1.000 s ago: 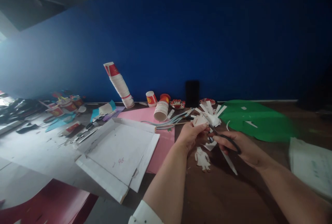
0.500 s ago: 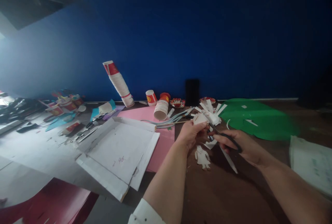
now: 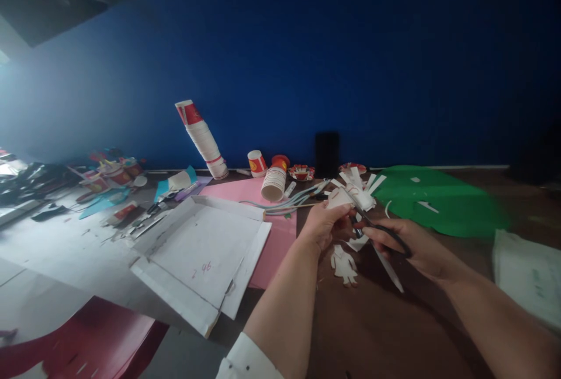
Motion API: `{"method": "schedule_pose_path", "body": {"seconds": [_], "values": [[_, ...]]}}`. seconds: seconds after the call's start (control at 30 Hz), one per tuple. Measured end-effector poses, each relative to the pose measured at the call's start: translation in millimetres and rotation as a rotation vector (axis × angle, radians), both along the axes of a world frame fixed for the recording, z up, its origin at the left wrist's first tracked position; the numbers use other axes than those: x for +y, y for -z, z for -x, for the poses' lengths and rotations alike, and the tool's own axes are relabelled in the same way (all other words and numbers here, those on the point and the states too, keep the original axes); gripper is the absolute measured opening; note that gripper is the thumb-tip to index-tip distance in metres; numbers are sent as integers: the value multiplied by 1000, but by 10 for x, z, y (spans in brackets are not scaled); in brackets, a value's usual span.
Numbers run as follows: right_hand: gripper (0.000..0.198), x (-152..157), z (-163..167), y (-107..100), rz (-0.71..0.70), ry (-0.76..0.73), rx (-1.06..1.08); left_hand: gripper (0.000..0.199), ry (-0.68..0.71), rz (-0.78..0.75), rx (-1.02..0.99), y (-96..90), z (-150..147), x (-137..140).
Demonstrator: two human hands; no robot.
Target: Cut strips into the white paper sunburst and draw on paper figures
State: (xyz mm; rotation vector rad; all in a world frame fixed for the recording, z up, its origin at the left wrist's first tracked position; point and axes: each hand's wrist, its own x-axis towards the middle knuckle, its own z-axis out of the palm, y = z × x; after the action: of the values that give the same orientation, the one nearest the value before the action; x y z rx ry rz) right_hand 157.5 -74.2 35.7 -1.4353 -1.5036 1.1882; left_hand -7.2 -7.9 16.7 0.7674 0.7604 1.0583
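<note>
Little has been shifted: flat white paper (image 3: 336, 198) is pinched by the left hand (image 3: 323, 226), black-handled metal scissors (image 3: 398, 238) are gripped by the right hand (image 3: 416, 248); cutting seems barely advanced.

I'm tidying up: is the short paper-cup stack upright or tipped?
Tipped: the short paper-cup stack lies on its side, open mouth facing the camera.

A white, band-like cloth sleeve cuff (image 3: 252, 357), marked with small, round, dark dots (image 3: 248, 368), wraps the left forearm (image 3: 283, 303). Beyond this cuff, forearm and left hand (image 3: 326, 225) are bare; right of it, the right forearm (image 3: 486, 303) and right hand (image 3: 405, 241) show bare too.
</note>
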Motion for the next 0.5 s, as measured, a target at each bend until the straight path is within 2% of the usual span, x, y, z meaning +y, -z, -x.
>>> {"method": "schedule_pose_path", "body": {"seconds": [0.33,0.5], "values": [[49,-15,27,-42,39,7,-10,37,-2,-1,-17,37,0,14],[49,-1,18,-27,15,-10,-43,37,2,-15,-14,40,2,17]]}}
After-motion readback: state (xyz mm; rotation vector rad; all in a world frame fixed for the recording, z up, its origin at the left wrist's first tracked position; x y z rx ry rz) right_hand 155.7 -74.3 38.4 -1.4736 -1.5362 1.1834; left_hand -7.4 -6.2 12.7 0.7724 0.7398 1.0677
